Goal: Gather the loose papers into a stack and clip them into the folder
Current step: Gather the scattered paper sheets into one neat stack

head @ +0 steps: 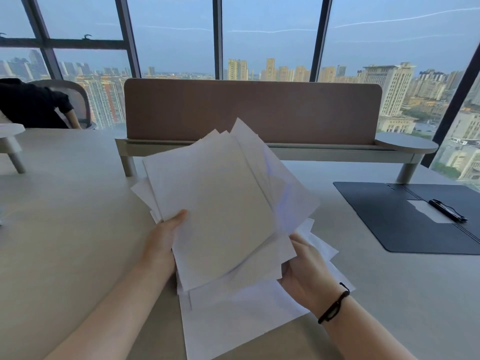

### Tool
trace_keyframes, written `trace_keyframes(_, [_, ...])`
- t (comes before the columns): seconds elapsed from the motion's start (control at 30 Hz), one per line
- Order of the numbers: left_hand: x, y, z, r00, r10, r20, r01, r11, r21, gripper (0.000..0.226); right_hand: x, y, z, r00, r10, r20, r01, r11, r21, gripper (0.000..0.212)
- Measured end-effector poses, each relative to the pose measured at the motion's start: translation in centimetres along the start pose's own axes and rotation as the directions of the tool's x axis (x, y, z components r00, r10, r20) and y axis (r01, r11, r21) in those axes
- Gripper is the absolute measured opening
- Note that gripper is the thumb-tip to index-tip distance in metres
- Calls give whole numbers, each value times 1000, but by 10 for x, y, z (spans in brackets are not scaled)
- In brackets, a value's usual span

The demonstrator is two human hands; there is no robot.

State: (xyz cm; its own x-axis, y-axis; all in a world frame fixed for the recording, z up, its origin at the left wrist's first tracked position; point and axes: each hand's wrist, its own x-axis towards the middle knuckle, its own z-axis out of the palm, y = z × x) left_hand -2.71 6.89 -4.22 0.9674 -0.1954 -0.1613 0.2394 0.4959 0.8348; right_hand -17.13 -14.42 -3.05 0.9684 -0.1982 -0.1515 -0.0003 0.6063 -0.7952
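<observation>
Both hands hold an uneven bundle of white papers (223,201) tilted up above the desk, sheets fanned out at different angles. My left hand (163,237) grips the bundle's left edge, thumb on top. My right hand (306,271) grips the lower right corner from beneath; a black band circles that wrist. More white sheets (233,320) lie flat on the desk under the bundle. The dark folder (405,219) lies open at the right, apart from both hands, with a black clip (446,210) on its inner face over a white patch.
A brown divider screen (252,110) on a raised shelf (407,144) crosses the back of the beige desk (65,203). A person in black sits on a chair at the far left (33,102). Large windows stand behind.
</observation>
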Motion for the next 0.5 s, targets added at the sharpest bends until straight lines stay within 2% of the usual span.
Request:
trace_keyframes(0.1, [-4,-2,5,1000,8,10,-8,1000,13,25,-6,2,4,999,-21,48,26,996,-90,31])
trace_keyframes(0.17, [-4,-2,8,1000,-18,22,18,1000,5,26,-6,6,1,998,-34,55,40,992,-117,26])
trace_keyframes(0.3, [-6,0,8,991,-94,100,94,996,-1,28,-9,14,-16,996,81,-45,-86,986,-140,13])
trace_keyframes(0.33, [-8,1,8,989,-91,116,91,996,2,34,-10,11,-20,996,94,-1,-93,991,-99,12])
trace_keyframes(0.37, [-9,3,8,989,-74,128,72,997,14,40,-14,4,-19,994,103,39,-99,990,-103,24])
trace_keyframes(0.4, [-11,5,8,989,-47,138,43,999,31,44,-15,-2,-22,987,94,133,-82,992,-94,20])
trace_keyframes(0.43, [-12,8,8,989,-15,146,7,999,54,45,-19,-15,-17,975,105,198,-94,993,-66,6])
trace_keyframes(0.47, [-14,11,8,988,17,154,-28,997,74,43,-18,-27,-17,970,97,223,-98,995,-7,26])
trace_keyframes(0.5, [-15,16,8,986,46,163,-63,993,96,41,-20,-38,-15,976,61,208,-72,996,43,28])
